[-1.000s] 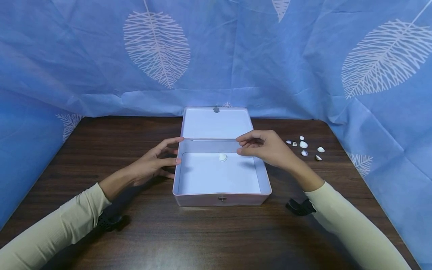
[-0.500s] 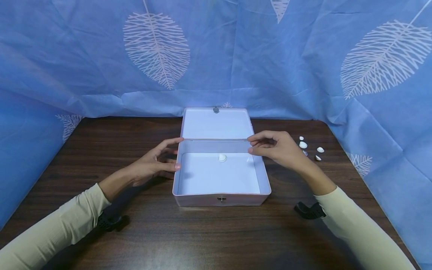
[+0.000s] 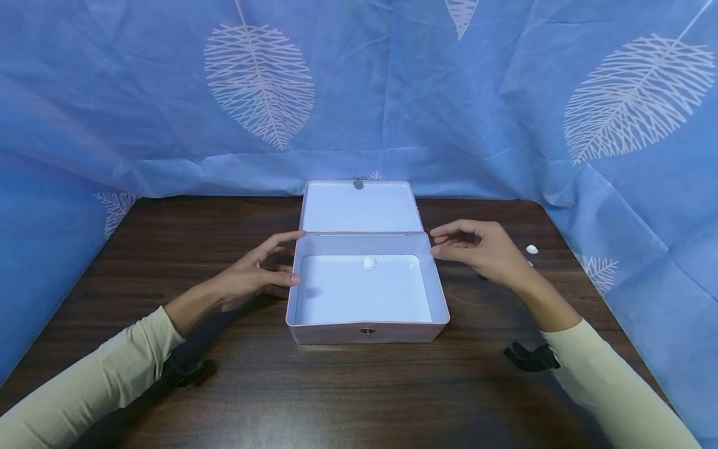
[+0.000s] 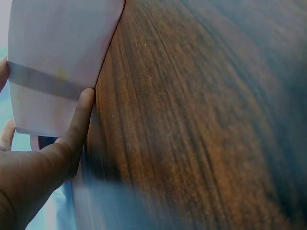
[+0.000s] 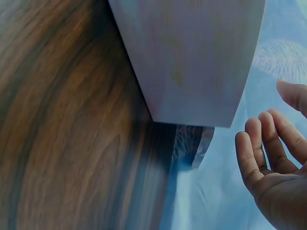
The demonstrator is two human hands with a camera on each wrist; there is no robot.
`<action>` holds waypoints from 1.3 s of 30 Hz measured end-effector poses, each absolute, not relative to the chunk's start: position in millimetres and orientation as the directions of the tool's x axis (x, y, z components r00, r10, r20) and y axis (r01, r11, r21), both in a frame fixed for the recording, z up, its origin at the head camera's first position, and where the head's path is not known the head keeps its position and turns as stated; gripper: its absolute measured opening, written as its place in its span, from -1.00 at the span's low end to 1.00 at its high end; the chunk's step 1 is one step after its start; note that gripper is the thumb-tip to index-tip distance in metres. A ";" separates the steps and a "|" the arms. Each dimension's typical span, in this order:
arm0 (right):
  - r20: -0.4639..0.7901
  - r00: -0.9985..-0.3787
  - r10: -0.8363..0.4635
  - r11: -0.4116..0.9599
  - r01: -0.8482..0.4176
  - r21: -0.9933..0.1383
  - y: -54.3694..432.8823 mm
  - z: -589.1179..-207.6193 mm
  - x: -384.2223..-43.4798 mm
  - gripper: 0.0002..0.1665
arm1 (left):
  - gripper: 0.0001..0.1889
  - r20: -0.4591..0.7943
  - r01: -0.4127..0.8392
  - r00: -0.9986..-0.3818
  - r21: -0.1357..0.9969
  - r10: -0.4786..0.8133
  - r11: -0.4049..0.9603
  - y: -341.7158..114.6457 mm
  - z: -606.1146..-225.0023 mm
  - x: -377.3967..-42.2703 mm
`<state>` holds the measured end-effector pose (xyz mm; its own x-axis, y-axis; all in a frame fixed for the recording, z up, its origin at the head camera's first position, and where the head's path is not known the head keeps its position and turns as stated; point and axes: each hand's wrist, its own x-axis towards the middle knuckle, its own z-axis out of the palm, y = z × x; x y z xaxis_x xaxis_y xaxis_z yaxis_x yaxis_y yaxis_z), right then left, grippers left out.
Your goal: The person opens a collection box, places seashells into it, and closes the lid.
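- Toward table's (image 3: 359, 390) far edge: box (image 3: 331, 335), likely light, stiff; hold side walls.
- Left hand (image 3: 244, 275) touches it, fingers spread.
- Right hand (image 3: 485, 251) empty, loose.
- Shell (image 3: 368, 262) probably brittle; pinch rim.

Screened-off tabletop, apparently makeshift filming corner; whether home, office or studio lies beyond, cannot tell. Blue cloth (image 3: 426, 93) with white leaf prints (image 3: 260, 81), curtain-like, creased and rippled, hangs behind table and down both sides, hiding room. Dark wood-grain table (image 3: 359, 393), smooth, furniture-like, with soft sheen of light near front. Black wrist devices (image 3: 530, 358) on seated-height worker suggest recording setup.
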<state>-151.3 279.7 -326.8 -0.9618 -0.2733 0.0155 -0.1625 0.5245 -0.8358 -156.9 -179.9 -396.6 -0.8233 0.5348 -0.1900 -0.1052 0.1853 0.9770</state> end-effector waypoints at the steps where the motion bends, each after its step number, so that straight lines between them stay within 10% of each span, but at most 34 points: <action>1: 0.017 -0.964 -0.267 0.527 -0.161 -0.835 282.2 -326.6 -150.6 -0.50 | -0.01 -0.191 -0.106 -0.822 0.977 0.537 0.185 -179.7 -396.3 -156.8; 39: 0.003 -0.994 -0.105 0.583 -0.064 -0.810 370.1 -354.8 -146.3 -0.47 | -0.07 -0.215 -0.123 -0.822 0.971 0.527 0.204 -179.1 -396.7 -156.8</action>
